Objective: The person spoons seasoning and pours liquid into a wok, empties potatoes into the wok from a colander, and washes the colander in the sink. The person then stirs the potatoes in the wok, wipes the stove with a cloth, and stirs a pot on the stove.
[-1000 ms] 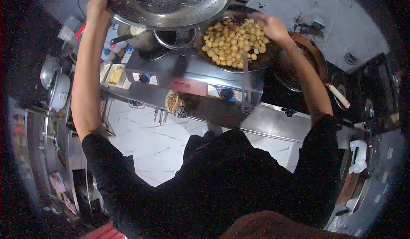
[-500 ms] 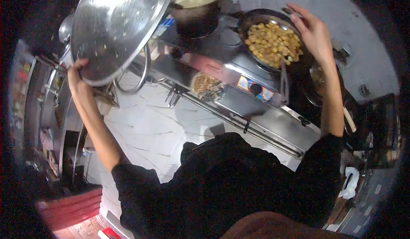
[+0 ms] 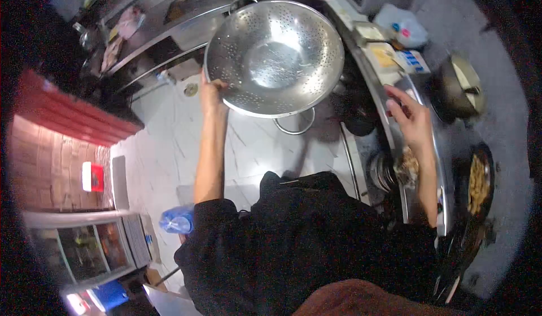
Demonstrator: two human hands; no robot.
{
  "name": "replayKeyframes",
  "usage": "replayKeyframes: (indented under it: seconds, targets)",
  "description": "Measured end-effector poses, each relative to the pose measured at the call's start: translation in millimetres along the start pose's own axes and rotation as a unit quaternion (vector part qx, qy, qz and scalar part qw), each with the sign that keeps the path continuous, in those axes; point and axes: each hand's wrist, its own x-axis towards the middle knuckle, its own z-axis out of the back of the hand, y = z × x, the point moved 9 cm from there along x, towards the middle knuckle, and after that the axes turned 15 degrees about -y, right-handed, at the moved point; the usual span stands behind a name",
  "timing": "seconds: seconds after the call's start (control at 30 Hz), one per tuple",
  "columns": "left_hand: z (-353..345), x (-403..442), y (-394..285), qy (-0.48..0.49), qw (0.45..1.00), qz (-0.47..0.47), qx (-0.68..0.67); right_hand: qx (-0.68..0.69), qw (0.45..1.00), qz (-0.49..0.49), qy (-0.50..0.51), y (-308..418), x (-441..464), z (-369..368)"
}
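Observation:
A large perforated steel colander (image 3: 275, 64) with loop handles hangs over the floor, its hollow inside facing me. My left hand (image 3: 213, 94) grips its rim at the left, with the thumb over the edge. Only a few small bits or drops cling inside the colander. My right hand (image 3: 413, 121) is above the counter edge with fingers loosely bent and apart, and nothing shows in it. A pan (image 3: 490, 160) of yellowish chunks (image 3: 479, 183) stands on the right, away from both hands.
A deep pot (image 3: 464, 87) with pale contents stands beyond my right hand. Behind it are a clear plastic bag (image 3: 402, 27) and a square container (image 3: 371, 32). Steel shelving (image 3: 195, 33) runs along the far left; a glass-front fridge (image 3: 84, 248) is at lower left.
My view has turned left, away from the stove. The colander has swung from the upper left to ahead of me, still in my left hand. My right hand has left the pan's side.

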Motion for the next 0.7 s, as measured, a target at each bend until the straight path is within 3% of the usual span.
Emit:
replayKeyframes:
  seconds: [0.03, 0.07, 0.13, 0.27, 0.33, 0.37, 0.6, 0.7]
  targets:
    - [22, 21, -3, -0.019, 1.0, 0.008, -0.002, -0.053, 0.998, 0.001, 0.03, -4, 10, -34]
    - [47, 47, 4, -0.038, 0.999, 0.023, -0.005, 0.0, 0.999, 0.021, 0.03, -1, 16, -65]
    - [100, 102, 23, -0.077, 0.995, 0.06, -0.013, -0.121, 0.987, 0.069, 0.077, 13, 44, -118]
    - [124, 135, 51, -0.159, 0.973, 0.163, -0.043, -0.077, 0.987, 0.059, 0.128, -28, 121, -203]
    - [137, 176, 45, -0.18, 0.967, 0.159, -0.08, -0.056, 0.989, 0.062, 0.121, -17, 160, -248]
    - [143, 200, 41, -0.189, 0.964, 0.157, -0.098, -0.08, 0.988, 0.018, 0.129, -12, 180, -269]
    - [125, 359, -39, -0.236, 0.964, 0.054, -0.112, -0.063, 0.988, 0.068, 0.127, 17, 361, -433]
    - [118, 415, -68, -0.275, 0.954, 0.031, -0.115, -0.078, 0.977, 0.143, 0.136, 75, 421, -499]
